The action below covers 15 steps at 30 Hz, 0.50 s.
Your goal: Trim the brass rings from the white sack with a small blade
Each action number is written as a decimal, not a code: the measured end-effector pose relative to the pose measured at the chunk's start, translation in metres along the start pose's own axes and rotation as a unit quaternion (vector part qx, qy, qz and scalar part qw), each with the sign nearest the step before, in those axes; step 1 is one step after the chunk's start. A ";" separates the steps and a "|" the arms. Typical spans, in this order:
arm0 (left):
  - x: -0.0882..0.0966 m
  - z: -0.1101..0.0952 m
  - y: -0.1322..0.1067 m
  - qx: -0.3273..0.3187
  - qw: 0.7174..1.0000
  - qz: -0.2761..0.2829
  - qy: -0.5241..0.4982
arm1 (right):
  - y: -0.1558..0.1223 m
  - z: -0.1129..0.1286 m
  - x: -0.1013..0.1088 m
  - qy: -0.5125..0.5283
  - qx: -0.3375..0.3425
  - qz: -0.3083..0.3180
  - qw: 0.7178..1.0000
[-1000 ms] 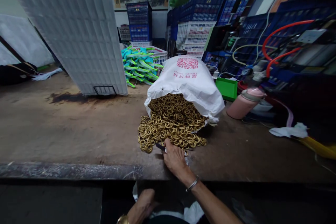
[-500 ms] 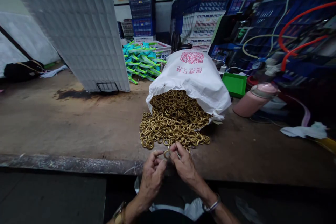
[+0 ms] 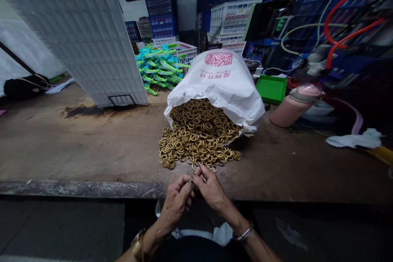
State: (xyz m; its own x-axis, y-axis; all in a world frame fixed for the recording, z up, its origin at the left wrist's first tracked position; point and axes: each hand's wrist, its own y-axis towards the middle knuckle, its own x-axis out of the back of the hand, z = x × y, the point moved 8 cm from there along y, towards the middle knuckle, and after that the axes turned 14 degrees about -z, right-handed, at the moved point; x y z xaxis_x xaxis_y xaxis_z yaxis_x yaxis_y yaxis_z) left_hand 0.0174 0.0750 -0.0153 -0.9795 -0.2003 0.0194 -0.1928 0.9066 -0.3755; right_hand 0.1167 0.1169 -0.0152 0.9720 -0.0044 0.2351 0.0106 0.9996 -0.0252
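A white sack (image 3: 221,86) lies on its side on the worn brown workbench (image 3: 76,147), spilling a heap of brass rings (image 3: 196,139) toward me. My left hand (image 3: 176,200) and my right hand (image 3: 211,190) meet at the bench's front edge, just below the heap. Both are pinched together on a small brass ring (image 3: 194,180) held between their fingertips. A watch is on my left wrist and a metal bangle on my right.
A white gridded panel (image 3: 80,37) leans on the bench at the left. Behind the sack lie green-blue bundles (image 3: 159,67), a green tray (image 3: 270,89) and a pink bottle (image 3: 291,106). Blue and white crates and red hoses fill the back right.
My right hand drew back from the heap with a ring. My left hand rose from below the bench and joined it at the front edge.
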 end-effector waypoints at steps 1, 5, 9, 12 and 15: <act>-0.002 0.004 0.000 0.021 1.000 0.009 -0.005 | -0.001 0.000 0.001 0.003 -0.003 0.002 1.000; -0.006 0.015 0.004 0.044 0.998 0.031 -0.031 | -0.004 0.000 0.004 0.016 -0.004 0.006 1.000; -0.008 0.015 0.003 0.039 0.997 0.046 -0.053 | -0.007 0.003 0.004 0.025 -0.004 0.016 1.000; -0.009 0.009 -0.001 0.037 0.996 0.049 -0.062 | -0.008 0.007 0.004 0.037 0.000 0.027 0.999; -0.008 0.004 -0.004 0.038 0.997 0.045 -0.058 | -0.007 0.008 0.011 -0.016 0.022 -0.005 1.000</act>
State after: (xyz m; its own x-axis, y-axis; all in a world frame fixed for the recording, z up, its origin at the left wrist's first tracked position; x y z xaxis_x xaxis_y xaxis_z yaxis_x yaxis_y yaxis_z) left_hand 0.0261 0.0718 -0.0181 -0.9787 -0.1650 -0.1225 -0.0956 0.8933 -0.4392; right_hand 0.1253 0.1097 -0.0051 0.9638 -0.0145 0.2662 0.0098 0.9998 0.0191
